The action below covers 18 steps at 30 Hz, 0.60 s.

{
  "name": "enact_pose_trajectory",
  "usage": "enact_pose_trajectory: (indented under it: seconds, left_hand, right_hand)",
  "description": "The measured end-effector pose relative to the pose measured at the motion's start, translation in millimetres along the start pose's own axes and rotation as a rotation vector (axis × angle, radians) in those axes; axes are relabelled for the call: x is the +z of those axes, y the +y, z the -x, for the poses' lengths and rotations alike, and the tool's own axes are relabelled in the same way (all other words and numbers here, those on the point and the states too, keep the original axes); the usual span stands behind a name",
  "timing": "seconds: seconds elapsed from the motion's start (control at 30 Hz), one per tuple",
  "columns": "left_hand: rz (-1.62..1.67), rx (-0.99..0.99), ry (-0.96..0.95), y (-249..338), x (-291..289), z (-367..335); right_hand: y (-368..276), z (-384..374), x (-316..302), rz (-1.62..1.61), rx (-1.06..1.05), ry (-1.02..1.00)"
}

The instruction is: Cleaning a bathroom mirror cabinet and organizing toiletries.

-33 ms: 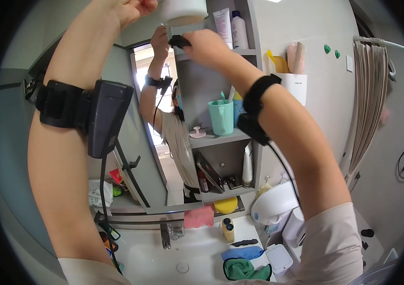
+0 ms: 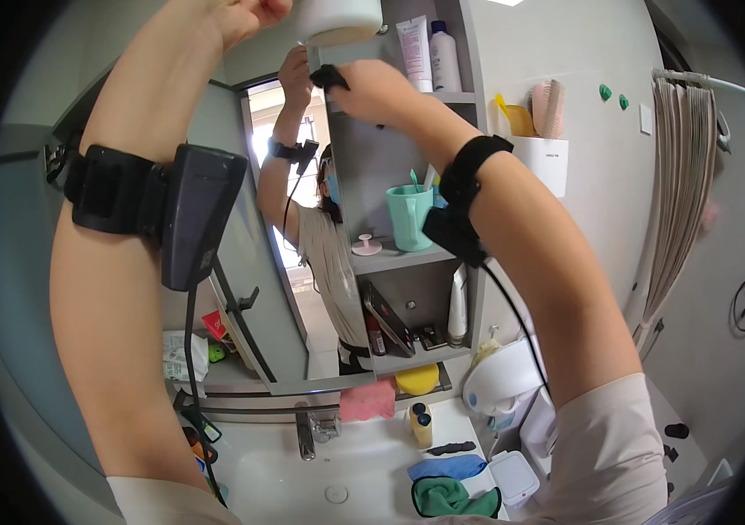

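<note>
At the top edge my left hand is raised with its fingers curled in. It is beside a white rounded container that the edge cuts off, and what the fingers hold, if anything, is hidden. My right hand is closed in front of the upper part of an open grey shelf unit. By its fingertips shows a small black item, too unclear to name. A white tube and a white bottle with a dark blue cap stand on the shelf behind it.
A turquoise mug and a pink knobbed piece sit on the middle shelf. Left of the shelves, a mirror reflects a person. Below are the sink, faucet, pink cloth and green cloth.
My right forearm has shifted slightly left, and the right hand's pose has altered a little. My left arm and the white container stay almost in place.
</note>
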State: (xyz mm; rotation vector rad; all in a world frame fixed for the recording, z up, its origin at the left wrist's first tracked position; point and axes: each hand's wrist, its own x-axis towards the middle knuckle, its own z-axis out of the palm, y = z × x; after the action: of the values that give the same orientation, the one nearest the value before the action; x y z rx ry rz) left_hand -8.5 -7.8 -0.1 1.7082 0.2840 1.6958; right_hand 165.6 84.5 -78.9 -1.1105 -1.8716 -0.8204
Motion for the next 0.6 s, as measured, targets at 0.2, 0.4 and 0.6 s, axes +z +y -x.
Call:
enact_pose_trajectory:
  seconds: [0.2,0.4,0.6]
  left_hand:
    - [-0.05,0.047,0.067,18,-12,6]
    - [0.041,0.012,0.046,-6,-1,4]
    - [-0.037,-0.06,0.025,-16,6,12]
  right_hand:
    - [-14,-18,-18,0.032,-0.26,-0.325]
    - [-15,-21,-1,0.031,0.119,-0.319]
    - [-3,-3,12,-0.13,0.138,-0.073]
